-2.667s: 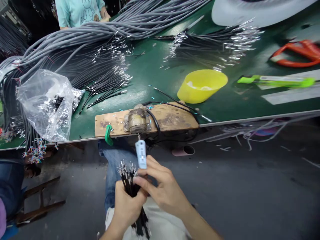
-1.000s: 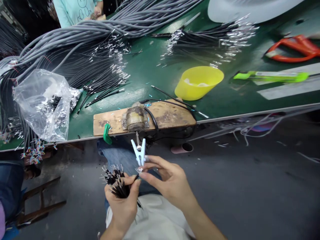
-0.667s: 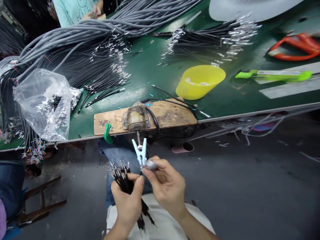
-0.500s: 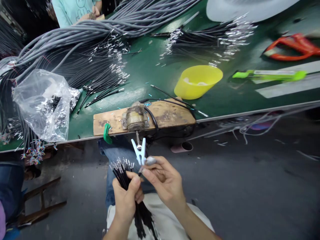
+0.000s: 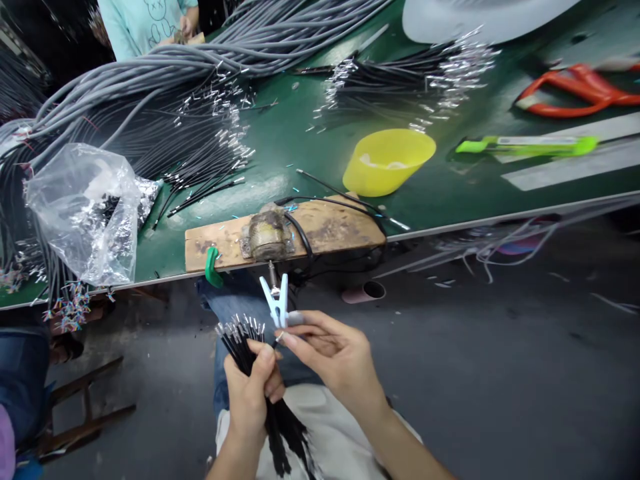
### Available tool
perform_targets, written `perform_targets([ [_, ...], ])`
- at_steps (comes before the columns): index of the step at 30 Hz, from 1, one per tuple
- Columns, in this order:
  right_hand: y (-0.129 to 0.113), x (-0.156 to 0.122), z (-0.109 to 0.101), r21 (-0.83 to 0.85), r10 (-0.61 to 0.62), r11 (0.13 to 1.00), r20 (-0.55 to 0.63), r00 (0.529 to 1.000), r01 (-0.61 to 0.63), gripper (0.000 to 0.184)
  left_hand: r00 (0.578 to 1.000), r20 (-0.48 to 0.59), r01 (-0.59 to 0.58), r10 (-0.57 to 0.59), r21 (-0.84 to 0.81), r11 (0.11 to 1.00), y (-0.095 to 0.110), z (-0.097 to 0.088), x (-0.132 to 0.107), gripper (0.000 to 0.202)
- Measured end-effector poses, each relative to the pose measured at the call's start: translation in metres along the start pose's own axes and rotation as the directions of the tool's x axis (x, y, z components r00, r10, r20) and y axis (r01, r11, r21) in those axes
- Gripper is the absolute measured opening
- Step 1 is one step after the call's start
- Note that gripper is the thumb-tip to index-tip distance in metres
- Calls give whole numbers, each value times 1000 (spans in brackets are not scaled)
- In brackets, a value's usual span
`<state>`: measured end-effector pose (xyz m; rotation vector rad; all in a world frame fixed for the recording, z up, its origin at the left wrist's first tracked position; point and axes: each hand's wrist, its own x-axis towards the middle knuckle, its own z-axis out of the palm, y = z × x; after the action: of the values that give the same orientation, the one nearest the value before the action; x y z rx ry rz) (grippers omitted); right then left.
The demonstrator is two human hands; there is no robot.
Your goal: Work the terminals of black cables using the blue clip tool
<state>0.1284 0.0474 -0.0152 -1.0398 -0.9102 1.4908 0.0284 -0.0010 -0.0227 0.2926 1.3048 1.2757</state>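
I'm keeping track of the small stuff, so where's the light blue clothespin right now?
In the head view, the light blue clothespin is slightly left of and below centre, just below the metal cylinder on the wooden board, beside the right hand.

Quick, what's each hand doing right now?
Left hand: closed around a bundle of black cables.
Right hand: pinching one silvery cable tip, just below the light-blue clothespin.

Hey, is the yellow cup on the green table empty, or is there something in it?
Not empty: inside the yellow cup, some white stuff shows low down. What it is, I can't tell.
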Motion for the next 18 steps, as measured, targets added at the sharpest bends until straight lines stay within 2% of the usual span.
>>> perform_targets([
  [6,7,-1,-6,-85,-171,981,36,985,173,11,1000,20,11,-10,-19,1000,1,-1,2,40],
  [8,6,1,-7,-88,-206,972,111,972,216,15,999,32,6,-5,-16,1000,1,0,3,41],
  [11,4,4,-5,-143,-264,944,213,941,297,10,999,41,-8,8,-4,1000,2,-1,2,40],
  [15,5,6,-2,-158,-278,941,140,950,298,12,999,39,-23,23,5,1000,2,-2,2,38],
  [18,6,7,-2,-179,-251,944,151,956,276,14,999,36,-25,25,2,1000,1,-3,2,38],
])
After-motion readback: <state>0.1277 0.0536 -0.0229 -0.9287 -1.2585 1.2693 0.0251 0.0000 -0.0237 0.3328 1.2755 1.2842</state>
